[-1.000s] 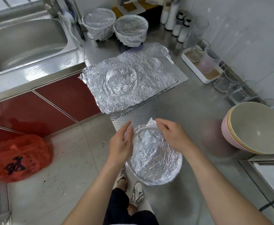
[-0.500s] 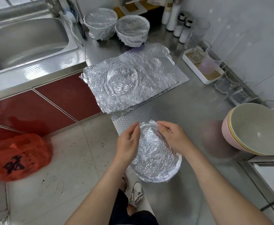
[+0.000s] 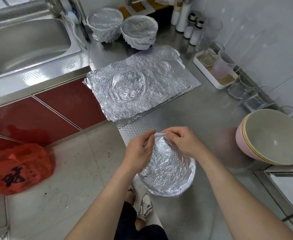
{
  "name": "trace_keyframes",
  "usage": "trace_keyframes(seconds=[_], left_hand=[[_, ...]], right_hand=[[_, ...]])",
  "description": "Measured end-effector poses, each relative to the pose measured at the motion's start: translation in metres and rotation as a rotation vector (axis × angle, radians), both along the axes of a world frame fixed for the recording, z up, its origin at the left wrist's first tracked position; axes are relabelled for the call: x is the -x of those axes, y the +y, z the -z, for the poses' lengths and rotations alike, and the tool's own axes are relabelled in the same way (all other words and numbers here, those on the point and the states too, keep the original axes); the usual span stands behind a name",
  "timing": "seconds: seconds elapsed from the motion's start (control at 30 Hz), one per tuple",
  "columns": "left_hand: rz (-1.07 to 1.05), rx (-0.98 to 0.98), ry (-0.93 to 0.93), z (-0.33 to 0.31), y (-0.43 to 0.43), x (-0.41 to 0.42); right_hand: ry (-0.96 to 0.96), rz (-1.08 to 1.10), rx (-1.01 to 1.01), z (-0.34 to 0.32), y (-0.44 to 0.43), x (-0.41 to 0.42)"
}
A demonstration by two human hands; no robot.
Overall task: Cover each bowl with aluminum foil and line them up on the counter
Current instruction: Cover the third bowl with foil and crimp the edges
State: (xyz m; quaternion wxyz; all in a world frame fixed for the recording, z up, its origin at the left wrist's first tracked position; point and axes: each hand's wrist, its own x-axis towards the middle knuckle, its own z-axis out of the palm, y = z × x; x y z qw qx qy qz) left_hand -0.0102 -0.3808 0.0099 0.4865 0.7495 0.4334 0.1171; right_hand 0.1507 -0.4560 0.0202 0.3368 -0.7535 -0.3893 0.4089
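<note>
1. Flat foil sheet (image 3: 138, 87) on tabletop (image 3: 211, 115); two wrapped bowls (image 3: 106, 26) just beyond it.
2. On sheet's near side, at tabletop edge: third bowl (image 3: 168, 170), foil over top.
3. Both left hand (image 3: 138, 149) & right hand (image 3: 182, 144) pinch foil at far rim. I'd crimp tight all round w/o tearing.

Bright, even daylight, probably from the upper left. Soft glare on the sink (image 3: 21, 40) and steel counter (image 3: 203, 115); hard sparkle on the foil sheet (image 3: 133, 87). Shadows faint. Wide-angle bending at the edges. Orange bag (image 3: 19, 168) smeared; glasses (image 3: 237, 89) at the right soft.
</note>
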Motion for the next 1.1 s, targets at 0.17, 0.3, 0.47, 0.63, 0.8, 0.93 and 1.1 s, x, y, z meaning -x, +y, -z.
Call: trace_keyframes(seconds=[0.17, 0.3, 0.47, 0.63, 0.8, 0.93, 1.1], left_hand=[[0.321, -0.159, 0.167, -0.01, 0.018, -0.019], [0.41, -0.302, 0.193, -0.006, 0.018, -0.024], [0.39, -0.396, 0.229, 0.002, 0.013, -0.017], [0.172, -0.4, 0.271, 0.004, 0.001, 0.001], [-0.307, 0.063, 0.045, 0.003, -0.018, 0.017], [-0.452, 0.309, -0.136, 0.002, -0.03, 0.013], [-0.518, 0.395, -0.31, -0.008, -0.041, -0.005]], right_hand=[[-0.081, -0.002, 0.052, -0.001, -0.012, -0.007], [-0.177, 0.041, 0.103, 0.007, -0.017, 0.004], [-0.371, -0.054, 0.094, 0.007, -0.014, 0.009], [-0.244, -0.008, 0.017, -0.004, -0.014, 0.0], [-0.196, 0.496, -0.064, 0.0, -0.045, -0.013], [0.31, 0.729, -0.119, 0.019, -0.067, 0.01], [0.514, 0.81, -0.183, 0.028, -0.053, 0.02]])
